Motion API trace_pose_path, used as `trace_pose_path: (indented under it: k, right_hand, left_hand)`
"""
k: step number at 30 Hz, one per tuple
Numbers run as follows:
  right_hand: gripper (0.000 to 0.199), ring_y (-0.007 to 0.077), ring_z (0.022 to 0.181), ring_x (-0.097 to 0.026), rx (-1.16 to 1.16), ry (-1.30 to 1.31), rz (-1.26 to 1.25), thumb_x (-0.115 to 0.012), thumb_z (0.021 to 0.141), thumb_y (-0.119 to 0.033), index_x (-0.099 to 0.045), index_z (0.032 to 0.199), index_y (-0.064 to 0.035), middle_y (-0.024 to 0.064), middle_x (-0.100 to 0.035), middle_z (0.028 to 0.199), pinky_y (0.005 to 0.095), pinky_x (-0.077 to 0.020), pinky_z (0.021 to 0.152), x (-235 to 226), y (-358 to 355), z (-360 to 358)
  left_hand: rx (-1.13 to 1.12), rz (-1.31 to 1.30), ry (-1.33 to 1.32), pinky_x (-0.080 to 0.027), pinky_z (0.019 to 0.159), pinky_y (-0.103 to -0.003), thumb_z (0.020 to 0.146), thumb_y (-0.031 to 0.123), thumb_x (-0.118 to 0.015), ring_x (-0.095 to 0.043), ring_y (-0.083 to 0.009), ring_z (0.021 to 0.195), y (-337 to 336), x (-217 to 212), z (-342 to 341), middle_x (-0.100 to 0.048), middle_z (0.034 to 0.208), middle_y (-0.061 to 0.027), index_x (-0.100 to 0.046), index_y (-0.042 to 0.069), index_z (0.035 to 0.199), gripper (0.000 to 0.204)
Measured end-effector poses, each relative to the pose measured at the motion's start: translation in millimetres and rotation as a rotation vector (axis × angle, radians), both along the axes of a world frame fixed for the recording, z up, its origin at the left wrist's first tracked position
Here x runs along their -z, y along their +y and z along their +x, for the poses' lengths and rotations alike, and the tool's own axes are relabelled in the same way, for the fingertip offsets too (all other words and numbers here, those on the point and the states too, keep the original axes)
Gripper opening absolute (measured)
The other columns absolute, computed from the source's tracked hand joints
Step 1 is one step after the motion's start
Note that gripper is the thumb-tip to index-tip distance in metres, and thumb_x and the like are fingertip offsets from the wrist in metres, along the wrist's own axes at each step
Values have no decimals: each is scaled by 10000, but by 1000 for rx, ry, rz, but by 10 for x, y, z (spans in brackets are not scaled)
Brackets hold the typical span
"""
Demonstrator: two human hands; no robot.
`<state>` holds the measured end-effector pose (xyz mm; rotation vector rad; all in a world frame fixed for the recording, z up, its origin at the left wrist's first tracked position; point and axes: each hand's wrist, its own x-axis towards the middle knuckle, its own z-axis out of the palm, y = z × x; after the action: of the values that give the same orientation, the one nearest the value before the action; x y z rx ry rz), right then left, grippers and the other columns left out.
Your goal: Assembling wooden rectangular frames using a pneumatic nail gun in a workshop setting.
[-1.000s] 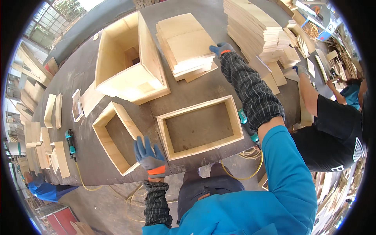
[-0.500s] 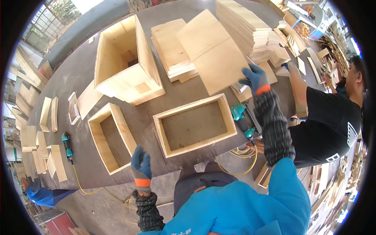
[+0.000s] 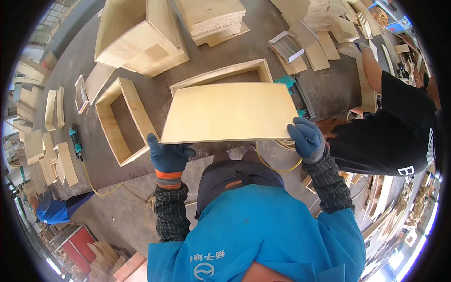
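A flat plywood panel [image 3: 230, 113] is held by its near corners in front of me. My left hand [image 3: 168, 157], in a blue glove with an orange cuff, grips the left corner. Gloved likewise, my right hand [image 3: 307, 141] is closed on the right corner. The panel hangs over a rectangular wooden frame [image 3: 221, 74] and hides its near part. To the left lies a second wooden frame [image 3: 137, 110], close to my left fingers. A teal nail gun [image 3: 287, 82] rests beyond the panel's right end, partly covered by it.
Behind the frames stands a tall open wooden box [image 3: 155, 51], beside a panel stack [image 3: 213, 19]. Grey strips [image 3: 286, 46] lie on boards at right. Another teal nail gun [image 3: 75, 141] trails a yellow hose at left. A person in black [image 3: 394, 127] works close on my right.
The panel has come down from the stacks toward me and turned, now over the frame. My left hand, empty before, has taken hold of its left corner. The view has shifted.
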<state>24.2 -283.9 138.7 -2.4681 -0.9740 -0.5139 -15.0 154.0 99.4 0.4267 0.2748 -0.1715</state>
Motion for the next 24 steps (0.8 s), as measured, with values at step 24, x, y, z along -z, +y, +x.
trace_pose_path:
  k: [24]
  right_hand:
    - [633, 477, 1238, -648, 325, 460, -1, -723, 986, -200, -489, 1556, -54, 312, -591, 1456, 511, -562, 1028, 1331, 246, 191]
  left_hand:
    - [89, 2044, -226, -538, 1097, -464, 921, 82, -782, -581, -453, 1381, -50, 864, -106, -537, 1554, -280, -472, 48, 1590, 739]
